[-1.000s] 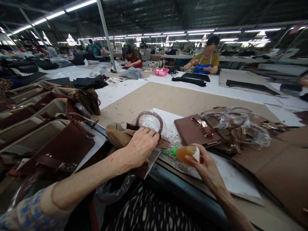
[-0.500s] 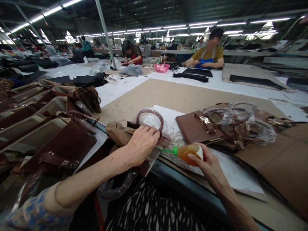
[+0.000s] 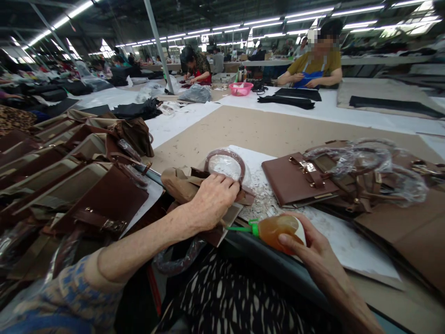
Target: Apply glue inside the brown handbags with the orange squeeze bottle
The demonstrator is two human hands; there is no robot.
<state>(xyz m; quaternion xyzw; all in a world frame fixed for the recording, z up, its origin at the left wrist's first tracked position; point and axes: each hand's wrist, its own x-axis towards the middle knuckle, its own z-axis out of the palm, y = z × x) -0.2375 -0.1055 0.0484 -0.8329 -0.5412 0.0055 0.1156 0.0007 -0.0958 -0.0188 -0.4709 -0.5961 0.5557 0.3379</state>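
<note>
My left hand (image 3: 214,200) is closed on a brown handbag (image 3: 179,184) at the table's front edge; its fingertips are partly hidden against the bag. One plastic-wrapped handle (image 3: 226,154) of the bag arches up behind the hand, and another wrapped handle (image 3: 181,262) hangs below the edge. In my right hand (image 3: 314,241) is a squeeze bottle (image 3: 278,232) of amber liquid, tipped on its side. Its thin green nozzle (image 3: 239,228) points left, with the tip close to the bag's lower panel (image 3: 225,222). Whether the tip touches the panel, I cannot tell.
Several brown handbags (image 3: 114,195) stand packed in a row at left. More brown bags (image 3: 299,178) with wrapped handles lie at right on a white sheet (image 3: 361,250). Across the table are a pink basin (image 3: 241,88), black strips (image 3: 287,101) and two people at work.
The bottle in my right hand has moved lower and nearer the bag, its nozzle tip now by the lower panel. My left hand keeps its hold. The whole view has shifted slightly.
</note>
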